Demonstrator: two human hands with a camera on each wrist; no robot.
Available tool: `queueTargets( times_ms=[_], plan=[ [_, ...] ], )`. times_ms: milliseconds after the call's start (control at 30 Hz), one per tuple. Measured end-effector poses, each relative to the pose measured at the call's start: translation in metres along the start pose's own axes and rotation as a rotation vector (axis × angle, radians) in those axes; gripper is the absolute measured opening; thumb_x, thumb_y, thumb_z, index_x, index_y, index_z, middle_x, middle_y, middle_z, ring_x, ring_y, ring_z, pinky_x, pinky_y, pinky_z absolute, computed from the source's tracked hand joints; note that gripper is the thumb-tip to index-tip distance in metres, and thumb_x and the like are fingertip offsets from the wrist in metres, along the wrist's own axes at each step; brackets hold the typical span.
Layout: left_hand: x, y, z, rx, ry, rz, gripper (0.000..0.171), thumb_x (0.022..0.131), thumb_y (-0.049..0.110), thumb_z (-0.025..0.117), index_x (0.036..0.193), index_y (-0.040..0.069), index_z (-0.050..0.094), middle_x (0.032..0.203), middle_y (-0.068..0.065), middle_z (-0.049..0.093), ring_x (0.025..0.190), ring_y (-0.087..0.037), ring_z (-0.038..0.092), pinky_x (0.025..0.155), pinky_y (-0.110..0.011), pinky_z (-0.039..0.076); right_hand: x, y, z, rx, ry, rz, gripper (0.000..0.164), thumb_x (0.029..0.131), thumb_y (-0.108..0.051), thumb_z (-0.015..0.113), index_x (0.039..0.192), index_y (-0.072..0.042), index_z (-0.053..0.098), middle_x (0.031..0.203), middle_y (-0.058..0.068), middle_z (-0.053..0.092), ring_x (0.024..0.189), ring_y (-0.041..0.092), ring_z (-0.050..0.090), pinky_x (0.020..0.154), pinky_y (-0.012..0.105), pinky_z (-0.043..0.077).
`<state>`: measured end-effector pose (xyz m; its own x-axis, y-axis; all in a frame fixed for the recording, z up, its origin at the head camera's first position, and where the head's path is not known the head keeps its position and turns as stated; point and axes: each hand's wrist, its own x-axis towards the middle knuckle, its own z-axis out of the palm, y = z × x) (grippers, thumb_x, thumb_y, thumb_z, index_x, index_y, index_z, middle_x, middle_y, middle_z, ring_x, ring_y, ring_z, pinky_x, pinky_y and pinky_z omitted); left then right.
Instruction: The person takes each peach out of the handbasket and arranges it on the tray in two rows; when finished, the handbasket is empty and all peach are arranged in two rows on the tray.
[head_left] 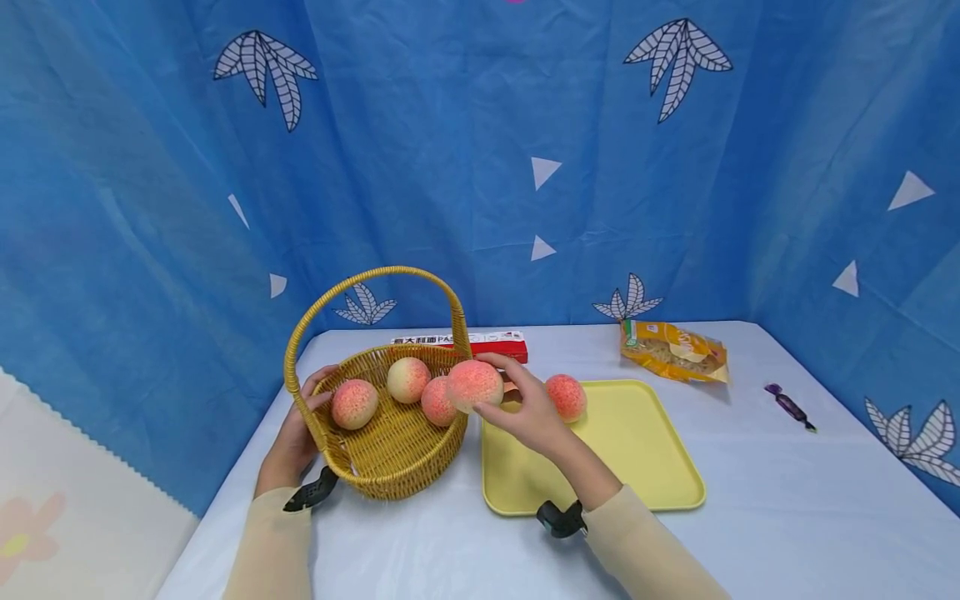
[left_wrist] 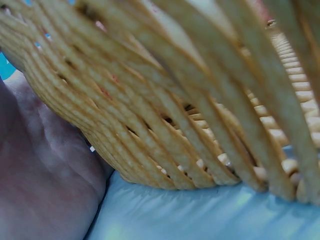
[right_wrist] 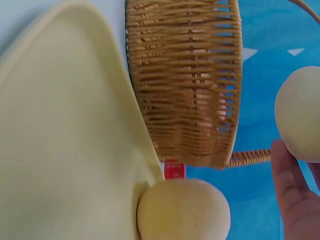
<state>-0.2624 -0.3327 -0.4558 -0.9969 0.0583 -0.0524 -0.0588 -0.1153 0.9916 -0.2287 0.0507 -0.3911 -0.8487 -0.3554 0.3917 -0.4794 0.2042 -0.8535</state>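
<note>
A wicker basket (head_left: 412, 475) with a tall arched handle stands on the left, holding three peaches, one of them a red-speckled peach (head_left: 355, 404) near its left side. My left hand (head_left: 294, 433) grips the basket's left rim, fingers over the edge; in the left wrist view the palm (left_wrist: 50, 155) lies along the woven wall. Held in my right hand (head_left: 534, 415) is another peach (head_left: 475, 386), raised by the basket's right rim. The right wrist view shows its pale side. On the yellow tray (head_left: 637, 467) sits one more peach (head_left: 566, 397), at the back left.
Behind the basket lies a red and white pasta box (head_left: 504, 344). An orange bag of pasta (head_left: 675, 352) rests at the back right, with a dark wrapped candy (head_left: 790, 406) farther right. A blue curtain (head_left: 465, 167) hangs along the table's far edge.
</note>
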Motion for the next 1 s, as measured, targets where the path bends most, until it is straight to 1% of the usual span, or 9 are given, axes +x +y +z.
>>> queueTargets(
  times_ms=[100,267,400,567,667,867,1000],
  plan=[
    [0.001,-0.001,-0.001,0.003,-0.003,0.003,0.052,0.104,0.030,0.042,0.154,0.033,0.029,0.154,0.004,0.028,0.134,-0.015,0.037,0.095,-0.023,0.045,-0.002,0.001,-0.006,-0.005,0.019,-0.002,0.062,0.086,-0.017,0.078,0.142,-0.025,0.052,0.132,0.002,0.059,0.104,0.020,0.059,0.083,0.030,0.055],
    [0.000,-0.002,-0.001,0.002,-0.007,0.016,0.051,0.105,0.029,0.041,0.154,0.032,0.028,0.151,0.005,0.031,0.131,-0.013,0.039,0.095,-0.022,0.045,-0.004,0.006,-0.016,-0.026,0.050,-0.002,0.061,0.087,-0.017,0.077,0.142,-0.023,0.052,0.131,0.005,0.059,0.107,0.023,0.058,0.082,0.030,0.056],
    [0.000,0.000,0.000,0.001,-0.009,0.017,0.051,0.104,0.028,0.042,0.154,0.031,0.029,0.152,0.005,0.031,0.131,-0.012,0.039,0.096,-0.021,0.044,-0.007,0.009,-0.025,-0.060,0.086,0.022,0.061,0.087,-0.021,0.077,0.142,-0.026,0.052,0.132,0.004,0.060,0.110,0.026,0.058,0.082,0.026,0.054],
    [0.002,0.000,0.002,-0.006,0.002,0.009,0.052,0.103,0.028,0.045,0.153,0.031,0.031,0.153,0.005,0.031,0.132,-0.013,0.040,0.096,-0.021,0.045,-0.009,0.013,-0.037,-0.082,0.117,0.051,0.061,0.087,-0.023,0.077,0.142,-0.026,0.051,0.134,0.005,0.059,0.111,0.027,0.057,0.082,0.027,0.055],
    [0.004,-0.001,0.002,-0.013,0.009,0.006,0.052,0.103,0.027,0.046,0.152,0.032,0.032,0.153,0.004,0.031,0.132,-0.014,0.040,0.095,-0.021,0.046,-0.008,0.016,-0.044,-0.096,0.123,0.072,0.061,0.088,-0.024,0.076,0.143,-0.026,0.050,0.135,0.005,0.058,0.111,0.025,0.057,0.082,0.026,0.054],
    [0.004,0.000,0.000,-0.005,0.018,-0.002,0.053,0.102,0.028,0.046,0.152,0.034,0.032,0.158,0.002,0.028,0.134,-0.015,0.039,0.093,-0.021,0.047,-0.007,0.020,-0.059,-0.108,0.137,0.122,0.061,0.089,-0.028,0.075,0.144,-0.027,0.049,0.139,0.003,0.056,0.115,0.025,0.057,0.088,0.027,0.053],
    [0.003,0.002,-0.001,0.004,0.019,-0.011,0.053,0.102,0.028,0.046,0.153,0.034,0.031,0.157,0.003,0.028,0.135,-0.015,0.038,0.096,-0.023,0.045,-0.008,0.024,-0.070,-0.104,0.152,0.146,0.061,0.089,-0.029,0.075,0.144,-0.027,0.049,0.141,0.003,0.055,0.117,0.026,0.056,0.089,0.031,0.053]
  ],
)
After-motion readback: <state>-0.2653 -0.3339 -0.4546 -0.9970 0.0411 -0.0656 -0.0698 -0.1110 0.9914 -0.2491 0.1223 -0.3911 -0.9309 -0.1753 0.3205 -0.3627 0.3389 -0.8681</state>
